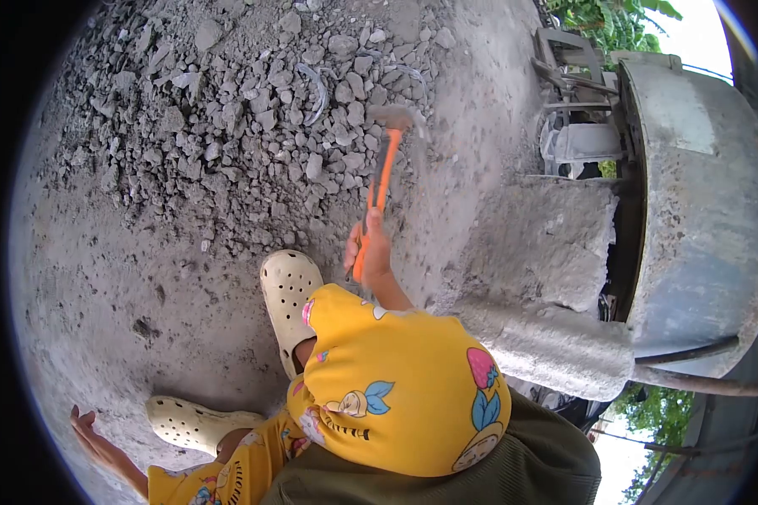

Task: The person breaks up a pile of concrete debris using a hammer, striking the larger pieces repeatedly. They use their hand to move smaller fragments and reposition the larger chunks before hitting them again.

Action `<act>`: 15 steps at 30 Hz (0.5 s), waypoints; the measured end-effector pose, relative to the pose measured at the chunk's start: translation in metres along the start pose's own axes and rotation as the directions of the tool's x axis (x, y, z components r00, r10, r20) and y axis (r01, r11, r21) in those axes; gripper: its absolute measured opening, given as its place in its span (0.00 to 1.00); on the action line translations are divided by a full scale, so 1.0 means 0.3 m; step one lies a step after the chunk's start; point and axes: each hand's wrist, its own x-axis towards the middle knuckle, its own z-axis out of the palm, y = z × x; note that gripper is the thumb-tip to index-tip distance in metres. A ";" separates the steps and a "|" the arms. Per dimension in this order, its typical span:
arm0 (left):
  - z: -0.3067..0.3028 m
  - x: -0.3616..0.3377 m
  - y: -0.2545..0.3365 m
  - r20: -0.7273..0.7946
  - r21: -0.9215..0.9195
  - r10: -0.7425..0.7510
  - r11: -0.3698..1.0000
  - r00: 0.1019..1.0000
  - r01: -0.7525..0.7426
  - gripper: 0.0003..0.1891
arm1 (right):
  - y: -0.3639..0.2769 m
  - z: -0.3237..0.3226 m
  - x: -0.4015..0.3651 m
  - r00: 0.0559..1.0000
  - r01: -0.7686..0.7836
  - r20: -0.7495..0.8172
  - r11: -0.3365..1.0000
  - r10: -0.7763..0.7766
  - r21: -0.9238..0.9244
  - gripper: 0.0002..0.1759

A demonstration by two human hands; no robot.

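My right hand (376,249) is wrapped round the orange and black handle of a hammer (384,172). The hammer's head, smeared by motion, is over the right edge of a heap of broken grey stones (261,114). At the lower left, my left hand (97,444) is held away from the heap with fingers stretched out and nothing in it. Yellow printed clothing (404,387) covers my arms and hides part of my body. Two cream clogs (290,290) are on my feet, one close to the stones.
A curved grey strip (315,94) lies among the stones. To the right are a rough concrete block (552,240), a rounded concrete piece (556,345) and a large weathered metal drum (703,210). A dusty chair (585,143) stands behind. Dusty ground (84,295) surrounds the heap.
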 end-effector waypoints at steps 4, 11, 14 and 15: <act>-0.037 -0.040 0.022 -0.070 0.049 -0.072 0.996 0.995 0.076 0.29 | -0.049 0.024 0.010 0.960 -0.234 0.150 0.972 0.236 -0.033 0.36; -0.064 -0.037 -0.100 -0.112 -0.041 -0.066 0.997 0.992 0.061 0.29 | -0.516 0.080 0.021 0.851 0.445 0.175 0.857 -0.495 0.260 0.40; -0.030 -0.036 -0.031 -0.070 -0.002 -0.045 0.999 0.997 0.045 0.28 | -0.566 0.095 0.047 0.664 0.741 0.011 0.661 -0.747 0.122 0.41; -0.019 -0.031 -0.012 -0.064 0.012 -0.016 1.000 0.998 0.017 0.28 | -0.521 0.103 0.049 0.604 0.795 -0.041 0.597 -0.796 0.110 0.40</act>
